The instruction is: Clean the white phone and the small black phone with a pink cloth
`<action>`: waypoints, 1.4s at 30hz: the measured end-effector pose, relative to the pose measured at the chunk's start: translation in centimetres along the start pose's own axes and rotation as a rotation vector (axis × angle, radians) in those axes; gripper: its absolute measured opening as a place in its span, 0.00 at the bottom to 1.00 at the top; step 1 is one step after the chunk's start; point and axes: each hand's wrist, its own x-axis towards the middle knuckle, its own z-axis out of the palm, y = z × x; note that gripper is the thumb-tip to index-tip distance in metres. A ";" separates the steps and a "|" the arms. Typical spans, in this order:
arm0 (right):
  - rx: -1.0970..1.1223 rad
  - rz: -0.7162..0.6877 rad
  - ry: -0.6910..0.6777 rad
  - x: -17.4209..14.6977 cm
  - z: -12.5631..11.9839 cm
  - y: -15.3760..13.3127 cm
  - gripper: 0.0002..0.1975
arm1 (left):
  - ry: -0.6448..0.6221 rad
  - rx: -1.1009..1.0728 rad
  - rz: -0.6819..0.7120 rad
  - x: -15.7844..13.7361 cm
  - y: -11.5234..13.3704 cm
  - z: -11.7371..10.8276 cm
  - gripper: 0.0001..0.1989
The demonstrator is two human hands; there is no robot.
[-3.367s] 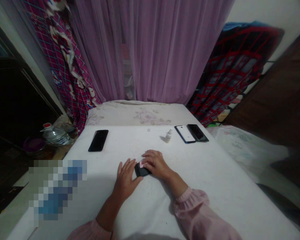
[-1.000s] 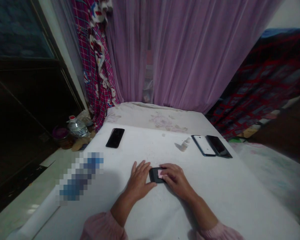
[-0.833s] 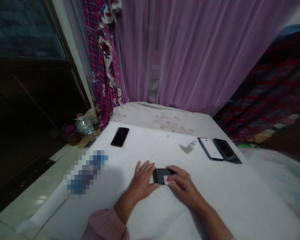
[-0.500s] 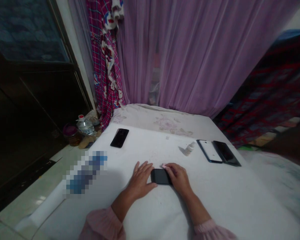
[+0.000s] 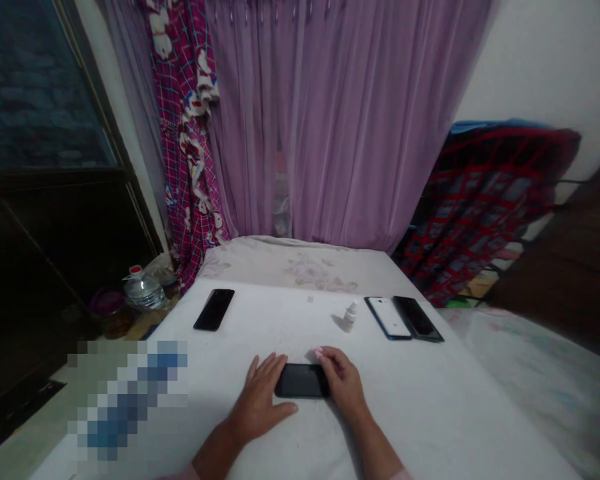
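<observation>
A dark smartphone [image 5: 301,381] lies flat, screen up, on the white cloth in front of me. My left hand [image 5: 265,399] is at its left end, fingers spread, fingertips by the upper left corner and the thumb apart below the near edge. At the right end, my right hand [image 5: 344,380] has its fingers bent and pinches a small pink piece [image 5: 319,352] just beyond the phone's far edge. That piece is too small to tell its kind. The right hand covers the phone's right corner.
Beyond my hands stands a small white bottle [image 5: 350,317]. To its right lie a white-backed phone [image 5: 389,317] and a black phone [image 5: 418,319]. Another black phone [image 5: 214,309] rests at the far left. A large water bottle [image 5: 144,291] is on the floor beside a door.
The head view has tilted up and shifted right. My left thumb has come away from the phone's near edge. My right hand still pinches the pink piece.
</observation>
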 end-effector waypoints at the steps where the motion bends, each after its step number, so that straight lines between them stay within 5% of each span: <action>1: -0.001 -0.030 0.019 0.1 0.0 0.1 0.16 | 0.034 0.021 0.001 0.2 0.5 0.4 0.40; 5: -0.008 -0.044 0.105 0.4 -0.5 -0.1 0.16 | 0.149 0.095 0.006 0.5 1.0 1.4 0.33; 13: 0.311 0.291 0.097 1.0 -2.4 -1.1 0.25 | 0.376 0.233 0.066 0.3 0.1 2.7 0.29; 16: 0.431 0.446 0.098 1.0 -2.5 -0.7 0.28 | 0.388 0.260 0.079 0.2 0.2 2.7 0.29; 20: 0.476 0.478 0.030 0.8 -1.9 -0.6 0.30 | 0.341 0.236 0.081 0.1 0.7 2.3 0.28; 27: 0.230 0.183 -0.034 0.0 0.1 -0.9 0.19 | 0.255 0.125 0.011 0.3 1.8 1.3 0.25; 32: -0.165 -0.116 -0.012 -0.9 1.4 -0.4 0.10 | 0.226 0.103 0.007 0.4 2.0 0.9 0.24; 38: -0.508 -0.380 -0.092 -2.2 1.5 -0.3 0.13 | 0.222 0.099 -0.030 0.4 1.8 0.9 0.25; 42: -0.563 -0.416 -0.101 -3.1 1.0 -0.4 0.14 | 0.259 0.109 -0.055 0.6 1.7 1.0 0.27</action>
